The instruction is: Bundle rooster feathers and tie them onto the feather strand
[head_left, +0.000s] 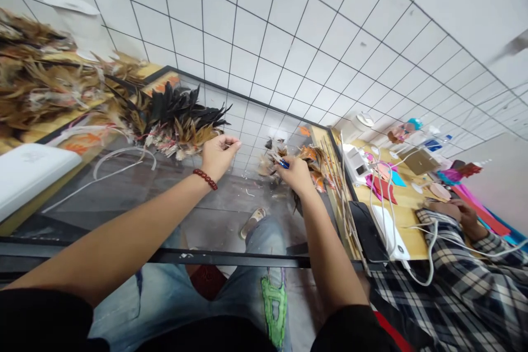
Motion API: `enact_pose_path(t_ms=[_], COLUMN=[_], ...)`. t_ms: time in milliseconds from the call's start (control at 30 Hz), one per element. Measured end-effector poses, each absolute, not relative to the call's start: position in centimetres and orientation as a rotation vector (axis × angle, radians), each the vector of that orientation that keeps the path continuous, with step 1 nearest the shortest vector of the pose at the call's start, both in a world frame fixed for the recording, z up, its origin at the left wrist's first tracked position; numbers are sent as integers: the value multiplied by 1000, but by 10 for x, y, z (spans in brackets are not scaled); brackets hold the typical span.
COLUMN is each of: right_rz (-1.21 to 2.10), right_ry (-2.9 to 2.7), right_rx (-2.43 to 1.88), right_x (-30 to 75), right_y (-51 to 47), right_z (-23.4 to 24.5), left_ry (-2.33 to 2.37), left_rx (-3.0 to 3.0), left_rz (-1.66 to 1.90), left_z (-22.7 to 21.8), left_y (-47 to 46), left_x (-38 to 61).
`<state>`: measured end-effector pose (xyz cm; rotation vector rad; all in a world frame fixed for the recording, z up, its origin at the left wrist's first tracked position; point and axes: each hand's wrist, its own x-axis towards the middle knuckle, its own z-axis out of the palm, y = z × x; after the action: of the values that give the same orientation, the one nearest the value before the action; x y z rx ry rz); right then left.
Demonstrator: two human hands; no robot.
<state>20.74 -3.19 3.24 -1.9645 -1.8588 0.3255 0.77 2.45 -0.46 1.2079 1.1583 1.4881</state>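
I sit at a glass table (231, 256). My left hand (219, 154), with a red bead bracelet on its wrist, is closed in a pinch over the glass beside a dark and tan feather bundle (181, 121); what it pinches is too thin to make out. My right hand (293, 173) is closed on a small blue-tipped tool and rests against a little pile of orange and brown feathers (311, 162). A bundle of thin sticks (344, 198) lies just right of that hand.
Brown feather heaps (37, 82) fill the far left, with a white flat box (28, 173) and a white cord (119, 162) near them. At the right a person in a plaid sleeve (457, 280) works at a wooden table (406, 198) with coloured paper, cables and a dark phone (365, 231).
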Motion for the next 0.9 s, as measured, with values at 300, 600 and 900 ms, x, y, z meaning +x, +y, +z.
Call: enact_pose_path(t_ms=[300, 600, 900], right_rz=[545, 1311, 567], right_ry=[-1794, -1106, -1333], right_rx=[-1845, -1290, -1548], right_x=[185, 174, 234], right_y=[-2, -11, -23], right_z=[50, 66, 45], left_ry=[1095, 692, 1040], left_rx=[1182, 1013, 1116], left_rz=[1385, 982, 1072], left_z=[-1, 10, 6], left_y=[18, -2, 6], left_x=[12, 22, 19])
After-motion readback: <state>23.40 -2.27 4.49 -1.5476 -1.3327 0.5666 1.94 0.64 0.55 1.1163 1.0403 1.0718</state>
